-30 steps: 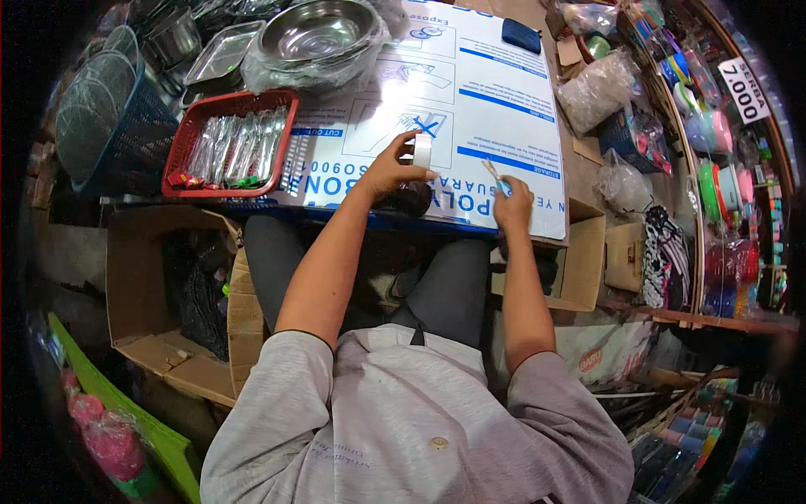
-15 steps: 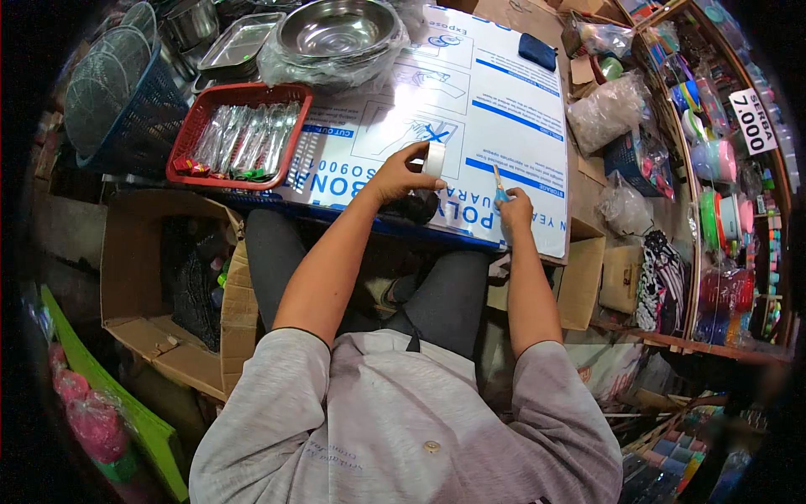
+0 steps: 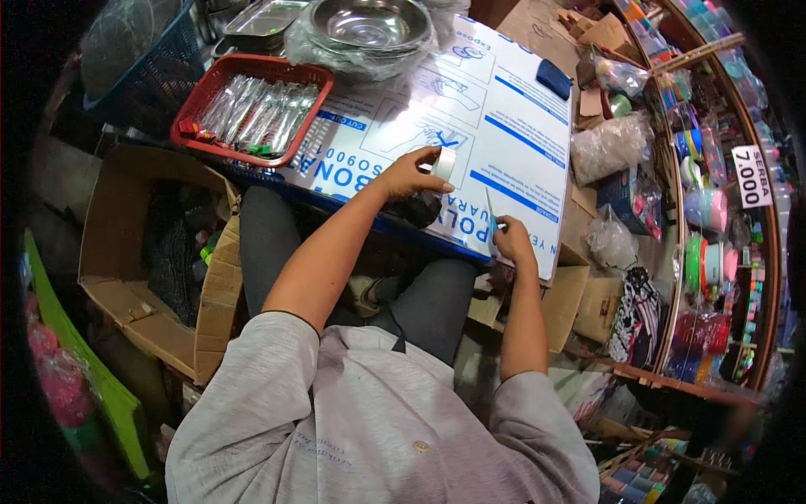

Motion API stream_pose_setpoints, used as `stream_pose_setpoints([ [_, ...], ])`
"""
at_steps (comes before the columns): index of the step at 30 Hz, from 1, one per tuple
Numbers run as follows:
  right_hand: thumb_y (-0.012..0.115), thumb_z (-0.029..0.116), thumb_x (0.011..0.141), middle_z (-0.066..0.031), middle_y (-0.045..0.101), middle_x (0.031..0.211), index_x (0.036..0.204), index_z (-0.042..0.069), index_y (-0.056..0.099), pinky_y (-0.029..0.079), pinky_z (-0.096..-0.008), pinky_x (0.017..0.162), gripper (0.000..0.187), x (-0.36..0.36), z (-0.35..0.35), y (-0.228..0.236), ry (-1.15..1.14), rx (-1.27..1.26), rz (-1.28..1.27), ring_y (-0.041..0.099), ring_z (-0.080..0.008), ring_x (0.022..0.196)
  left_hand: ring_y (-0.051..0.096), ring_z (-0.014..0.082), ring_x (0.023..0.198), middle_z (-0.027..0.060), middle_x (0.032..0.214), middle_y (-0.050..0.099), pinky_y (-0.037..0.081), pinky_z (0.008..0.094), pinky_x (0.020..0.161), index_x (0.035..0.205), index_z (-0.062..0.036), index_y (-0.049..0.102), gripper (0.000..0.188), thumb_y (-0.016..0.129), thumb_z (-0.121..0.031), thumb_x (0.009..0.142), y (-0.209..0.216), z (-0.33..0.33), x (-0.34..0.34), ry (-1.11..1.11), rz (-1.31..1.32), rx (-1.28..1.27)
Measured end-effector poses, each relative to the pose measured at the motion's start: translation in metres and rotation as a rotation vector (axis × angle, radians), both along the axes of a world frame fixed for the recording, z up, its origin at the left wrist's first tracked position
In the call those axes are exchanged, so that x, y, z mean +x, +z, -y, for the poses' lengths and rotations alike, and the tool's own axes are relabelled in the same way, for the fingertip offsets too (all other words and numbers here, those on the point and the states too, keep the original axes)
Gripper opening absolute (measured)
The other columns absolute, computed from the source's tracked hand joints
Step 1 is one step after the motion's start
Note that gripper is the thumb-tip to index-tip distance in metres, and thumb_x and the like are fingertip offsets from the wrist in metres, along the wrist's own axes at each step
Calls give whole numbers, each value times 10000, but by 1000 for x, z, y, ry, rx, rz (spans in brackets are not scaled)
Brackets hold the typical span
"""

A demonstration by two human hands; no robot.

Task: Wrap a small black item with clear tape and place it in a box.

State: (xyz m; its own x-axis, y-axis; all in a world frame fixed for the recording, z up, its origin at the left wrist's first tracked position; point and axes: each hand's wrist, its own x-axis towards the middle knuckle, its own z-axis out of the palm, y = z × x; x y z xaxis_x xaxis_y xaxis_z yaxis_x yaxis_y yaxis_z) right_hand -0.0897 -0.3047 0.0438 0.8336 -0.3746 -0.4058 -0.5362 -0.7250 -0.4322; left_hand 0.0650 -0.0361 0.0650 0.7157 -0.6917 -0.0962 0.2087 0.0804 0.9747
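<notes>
My left hand is closed around a roll of white or clear tape, held on edge between thumb and fingers above the table's near side. Just below that hand lies a dark, rounded object at the table edge; its kind I cannot make out. My right hand grips a pair of scissors with light blue handles, mostly hidden by the fingers. The narrow blades point away from me, over the printed sheet. A gap separates the scissors from the tape.
A printed white-and-blue sheet covers the table. On it, a red basket of plastic-wrapped spoons stands at left, steel bowls behind it, and a dark blue pouch at far right. Cardboard boxes flank my legs; shelves of goods stand right.
My view has tilted and shifted. My right hand with the scissors has come nearer to the table's front edge, while my left hand keeps its hold on the tape roll.
</notes>
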Motion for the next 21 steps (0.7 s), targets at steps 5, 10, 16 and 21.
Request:
stream_pose_setpoints([
  [5,582,14,820,-118,645,880,1153,6,580,483,-281,672,333,-27,-48,23,24,430,264,590,-161,730,539,254,1103,176,1209,560,438,349,940,1326,36,450,884,855,-258,598,15,3,-4,-20,-27,9],
  [10,648,62,770,-86,638,892,1131,9,595,467,-274,674,368,-13,-66,55,183,401,113,556,-149,735,528,256,1119,173,1206,564,418,359,962,1312,43,464,868,851,-278,604,1,1,3,-32,26,-11],
  [16,737,182,667,-130,669,984,1119,25,648,492,-317,793,487,13,-67,82,289,363,93,617,-206,841,567,250,1069,148,1215,560,492,358,886,1337,-6,441,826,828,-156,623,0,4,4,-32,66,9],
  [21,700,114,702,-122,681,933,1106,40,670,489,-313,734,413,36,-68,85,358,324,2,614,-186,792,558,249,1084,151,1233,547,481,368,913,1351,-3,420,852,831,-137,616,-1,3,4,-44,-10,-29],
])
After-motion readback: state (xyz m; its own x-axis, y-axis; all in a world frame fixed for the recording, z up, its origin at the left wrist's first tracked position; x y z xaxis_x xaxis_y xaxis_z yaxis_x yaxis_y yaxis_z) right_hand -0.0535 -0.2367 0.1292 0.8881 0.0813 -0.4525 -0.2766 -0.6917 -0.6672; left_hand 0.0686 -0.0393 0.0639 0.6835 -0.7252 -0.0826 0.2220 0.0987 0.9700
